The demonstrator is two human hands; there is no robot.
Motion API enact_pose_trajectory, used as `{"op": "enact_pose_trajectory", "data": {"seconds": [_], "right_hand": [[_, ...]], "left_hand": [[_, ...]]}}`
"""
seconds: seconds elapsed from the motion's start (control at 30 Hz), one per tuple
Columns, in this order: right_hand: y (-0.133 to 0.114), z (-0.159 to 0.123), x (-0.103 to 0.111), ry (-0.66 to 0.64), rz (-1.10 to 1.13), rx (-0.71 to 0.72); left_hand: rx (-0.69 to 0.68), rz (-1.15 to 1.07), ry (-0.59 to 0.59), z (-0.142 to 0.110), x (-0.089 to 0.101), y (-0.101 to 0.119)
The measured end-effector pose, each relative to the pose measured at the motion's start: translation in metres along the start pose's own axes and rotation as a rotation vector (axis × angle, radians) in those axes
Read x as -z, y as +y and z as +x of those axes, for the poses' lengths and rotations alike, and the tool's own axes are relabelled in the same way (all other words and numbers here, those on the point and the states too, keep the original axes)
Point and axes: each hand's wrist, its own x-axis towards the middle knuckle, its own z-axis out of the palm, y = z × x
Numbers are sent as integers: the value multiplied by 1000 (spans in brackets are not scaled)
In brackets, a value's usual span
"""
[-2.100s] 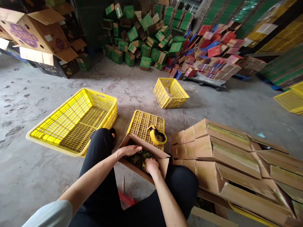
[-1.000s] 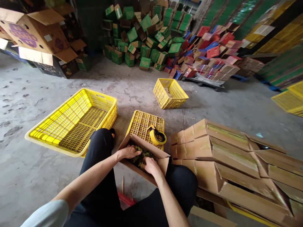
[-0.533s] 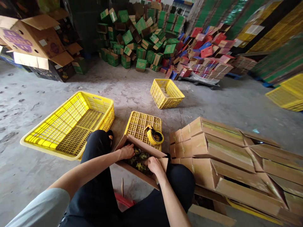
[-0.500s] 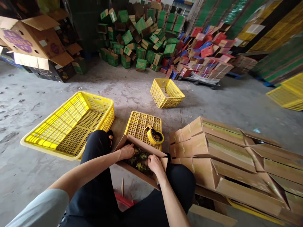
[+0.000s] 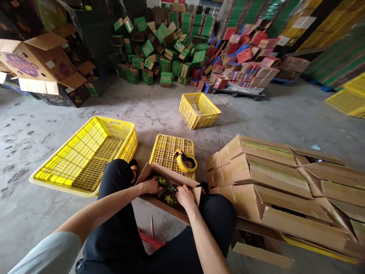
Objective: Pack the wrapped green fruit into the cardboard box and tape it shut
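Note:
An open, narrow cardboard box (image 5: pixel 164 206) rests tilted between my knees, against an upturned yellow crate (image 5: pixel 167 146). Inside lie dark items with yellow-green patches (image 5: pixel 168 198); their kind is unclear. My left hand (image 5: pixel 151 185) reaches in over the box's left end, its fingers curled on one patterned item. From the right end, my right hand (image 5: pixel 185 196) grips the patterned items with bent fingers. The fingertips of both hands are partly hidden. A yellow tape dispenser (image 5: pixel 186 163) lies on the upturned crate just beyond the box.
A large yellow crate (image 5: pixel 112 146) stands at my left, a smaller one (image 5: pixel 199 110) farther ahead. Stacked cardboard boxes (image 5: pixel 273 171) flank my right knee. Piles of green boxes (image 5: pixel 165 68) and red boxes (image 5: pixel 245 55) lie at the back. Large cartons (image 5: pixel 42 62) stand back left.
My left hand has shifted slightly down and left inside the box, showing more of the patterned items. The right hand stays near the same spot. The view has moved a little.

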Motion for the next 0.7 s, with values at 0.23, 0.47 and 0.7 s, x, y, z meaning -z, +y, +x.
{"op": "enact_pose_trajectory", "data": {"seconds": [0.23, 0.47, 0.7], "right_hand": [[-22, 0, 5, 56, 66, 218], [-50, 26, 4, 25, 71, 261], [-49, 37, -9, -121, 71, 305]], "left_hand": [[125, 113, 29, -13, 15, 9], [237, 86, 9, -24, 30, 14], [230, 31, -140, -15, 17, 17]]}}
